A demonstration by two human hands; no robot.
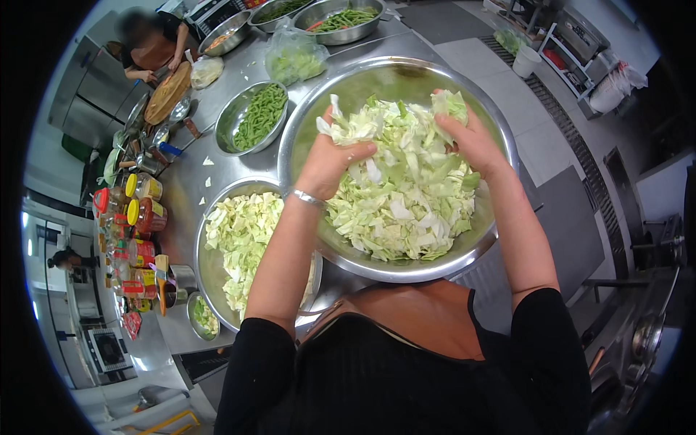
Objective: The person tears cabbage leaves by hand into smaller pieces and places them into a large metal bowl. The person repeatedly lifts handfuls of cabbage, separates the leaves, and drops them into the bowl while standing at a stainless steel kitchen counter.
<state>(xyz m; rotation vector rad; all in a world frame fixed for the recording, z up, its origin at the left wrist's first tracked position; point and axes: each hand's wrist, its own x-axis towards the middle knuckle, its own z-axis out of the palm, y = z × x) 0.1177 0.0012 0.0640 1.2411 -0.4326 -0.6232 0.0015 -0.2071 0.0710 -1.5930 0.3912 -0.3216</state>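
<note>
A large steel bowl stands before me, with a heap of chopped cabbage in it. Both of my hands are over this bowl. My left hand, below a silver bracelet on the wrist, holds a bunch of cabbage pieces with the thumb across them. Some cabbage leaf pieces are gripped in my right hand at the bowl's far right side. Several pieces between the hands look blurred. To the left, partly behind my left forearm, a second steel bowl holds more chopped cabbage.
A bowl of cut green beans and a plastic bag of greens stand beyond. Jars, a pastry brush and a small bowl line the left. Another person works at a round wooden board.
</note>
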